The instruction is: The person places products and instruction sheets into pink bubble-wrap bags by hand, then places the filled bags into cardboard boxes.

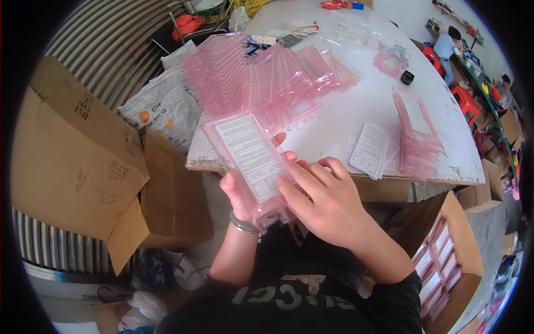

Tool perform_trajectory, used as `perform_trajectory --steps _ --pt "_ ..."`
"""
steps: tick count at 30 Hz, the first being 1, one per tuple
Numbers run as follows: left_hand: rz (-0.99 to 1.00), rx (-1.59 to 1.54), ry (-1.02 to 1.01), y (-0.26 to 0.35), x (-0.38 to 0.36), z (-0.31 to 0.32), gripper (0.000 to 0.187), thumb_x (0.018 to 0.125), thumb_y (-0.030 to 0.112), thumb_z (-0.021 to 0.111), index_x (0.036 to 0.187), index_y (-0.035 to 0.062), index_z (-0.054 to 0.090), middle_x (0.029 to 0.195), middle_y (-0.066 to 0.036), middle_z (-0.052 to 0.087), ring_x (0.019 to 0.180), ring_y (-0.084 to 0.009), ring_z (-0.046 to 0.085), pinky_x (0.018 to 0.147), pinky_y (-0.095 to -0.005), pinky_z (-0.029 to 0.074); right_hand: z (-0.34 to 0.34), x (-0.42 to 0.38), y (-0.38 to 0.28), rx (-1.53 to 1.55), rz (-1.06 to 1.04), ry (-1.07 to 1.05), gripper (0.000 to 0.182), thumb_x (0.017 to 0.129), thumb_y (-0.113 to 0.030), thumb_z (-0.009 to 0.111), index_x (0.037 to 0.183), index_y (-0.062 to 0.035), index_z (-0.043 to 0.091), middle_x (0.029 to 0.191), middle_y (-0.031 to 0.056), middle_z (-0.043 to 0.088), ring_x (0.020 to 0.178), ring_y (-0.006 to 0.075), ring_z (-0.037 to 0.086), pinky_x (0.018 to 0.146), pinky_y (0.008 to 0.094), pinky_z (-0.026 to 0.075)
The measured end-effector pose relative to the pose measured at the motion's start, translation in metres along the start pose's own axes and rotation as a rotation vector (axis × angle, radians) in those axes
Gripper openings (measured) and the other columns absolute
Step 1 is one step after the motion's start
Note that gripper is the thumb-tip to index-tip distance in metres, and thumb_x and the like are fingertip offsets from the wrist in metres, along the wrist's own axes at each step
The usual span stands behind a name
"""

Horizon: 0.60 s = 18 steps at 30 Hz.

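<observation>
My left hand [238,196], with a bangle at its wrist, is wrapped round a clear pink plastic case [225,146] from below and the left side. A white printed card [250,153] lies in the case, its text facing up. My right hand [322,197] rests over the lower right of the case, fingers spread and fingertips touching the card's edge. Beyond the case, many overlapping pink cases [250,72] cover the table. Loose printed cards [370,147] lie at the table's front edge. Right of them stands a stack of pink cases [417,131] with a card on top.
The white table [334,106] curves around in front. A cardboard box [467,250] of carded cases stands low right; large cardboard boxes [83,161] stand left. A small black object [407,77] sits on the table. Two people [446,47] are at the far right.
</observation>
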<state>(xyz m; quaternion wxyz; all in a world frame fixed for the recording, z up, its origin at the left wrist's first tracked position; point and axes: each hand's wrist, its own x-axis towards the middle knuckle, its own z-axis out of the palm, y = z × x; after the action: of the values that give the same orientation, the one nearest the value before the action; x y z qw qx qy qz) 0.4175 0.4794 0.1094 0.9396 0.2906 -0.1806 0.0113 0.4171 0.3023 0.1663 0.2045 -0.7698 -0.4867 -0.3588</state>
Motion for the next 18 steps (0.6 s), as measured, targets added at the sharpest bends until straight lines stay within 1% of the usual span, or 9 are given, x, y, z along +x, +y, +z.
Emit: perform_trajectory --steps 3,4,7,8,9,11,13,16,18 --pt "-0.017 -0.070 0.109 -0.006 0.003 0.004 0.104 0.081 0.066 0.062 0.154 0.0025 0.024 0.151 -0.026 0.035 0.122 -0.0440 0.055 0.104 -0.0557 0.047 0.005 -0.010 0.005 0.051 -0.035 0.049 0.040 0.076 -0.015 0.063 0.111 0.0040 0.064 0.106 0.0197 0.064 0.095 0.0307 0.064 0.080 0.0418 0.051" --pt "-0.124 -0.218 -0.022 -0.008 0.005 0.010 0.101 0.085 0.066 0.058 0.155 0.0023 0.022 0.150 -0.028 0.038 0.124 -0.0478 0.052 0.106 -0.0549 0.045 0.002 -0.018 0.010 0.034 -0.052 0.062 0.041 0.077 -0.015 0.063 0.113 0.0043 0.063 0.109 0.0208 0.063 0.097 0.0319 0.064 0.078 0.0412 0.052" --pt "-0.255 0.000 0.110 -0.010 0.006 0.015 0.097 0.090 0.066 0.053 0.155 0.0019 0.021 0.146 -0.029 0.044 0.128 -0.0446 0.051 0.106 -0.0529 0.045 -0.049 -0.025 0.036 -0.038 0.251 -0.014 0.040 0.078 -0.009 0.061 0.116 -0.0021 0.067 0.112 0.0164 0.067 0.097 0.0310 0.068 0.072 0.0376 0.058" --pt "-0.267 0.113 0.072 -0.007 0.006 0.001 0.086 0.096 0.063 0.046 0.154 0.0016 0.026 0.141 -0.025 0.051 0.128 -0.0384 0.052 0.105 -0.0507 0.046 -0.059 -0.035 0.056 -0.214 0.215 0.124 0.039 0.078 -0.005 0.059 0.115 -0.0029 0.069 0.111 0.0161 0.069 0.098 0.0304 0.069 0.075 0.0374 0.059" --pt "-0.251 0.161 0.141 -0.005 0.007 -0.005 0.081 0.098 0.060 0.045 0.152 0.0013 0.029 0.140 -0.024 0.051 0.129 -0.0376 0.052 0.105 -0.0507 0.047 -0.070 -0.046 0.081 -0.384 0.168 0.266 0.039 0.077 0.000 0.058 0.114 -0.0038 0.071 0.110 0.0158 0.070 0.099 0.0298 0.070 0.077 0.0373 0.059" --pt "-0.209 0.269 0.288 0.000 0.008 -0.012 0.071 0.101 0.053 0.043 0.148 0.0006 0.036 0.139 -0.022 0.052 0.130 -0.0360 0.051 0.104 -0.0507 0.048 -0.096 -0.064 0.123 -0.619 0.291 0.276 0.043 0.078 0.008 0.057 0.114 -0.0088 0.073 0.116 0.0150 0.070 0.104 0.0314 0.070 0.082 0.0388 0.059" --pt "-0.173 0.305 0.326 0.003 0.007 -0.017 0.061 0.102 0.044 0.045 0.145 0.0007 0.042 0.134 -0.018 0.055 0.124 -0.0301 0.054 0.101 -0.0450 0.050 -0.115 -0.085 0.160 -0.678 0.361 0.176 0.043 0.080 0.007 0.059 0.116 -0.0101 0.072 0.120 0.0130 0.069 0.112 0.0333 0.066 0.090 0.0393 0.056" --pt "-0.138 0.360 0.363 0.011 0.006 -0.022 0.058 0.101 0.038 0.047 0.145 0.0010 0.044 0.132 -0.015 0.056 0.121 -0.0272 0.055 0.100 -0.0417 0.049 -0.129 -0.117 0.192 -0.577 0.421 -0.187 0.040 0.082 0.006 0.061 0.117 -0.0094 0.072 0.122 0.0137 0.068 0.121 0.0344 0.061 0.100 0.0419 0.050" --pt "-0.125 0.368 0.371 0.016 0.003 -0.027 0.056 0.100 0.036 0.049 0.144 0.0011 0.044 0.130 -0.014 0.057 0.118 -0.0253 0.056 0.099 -0.0404 0.049 -0.136 -0.094 0.158 -0.668 0.466 -0.123 0.039 0.083 0.005 0.062 0.118 -0.0094 0.071 0.120 0.0144 0.069 0.121 0.0344 0.061 0.104 0.0430 0.046"
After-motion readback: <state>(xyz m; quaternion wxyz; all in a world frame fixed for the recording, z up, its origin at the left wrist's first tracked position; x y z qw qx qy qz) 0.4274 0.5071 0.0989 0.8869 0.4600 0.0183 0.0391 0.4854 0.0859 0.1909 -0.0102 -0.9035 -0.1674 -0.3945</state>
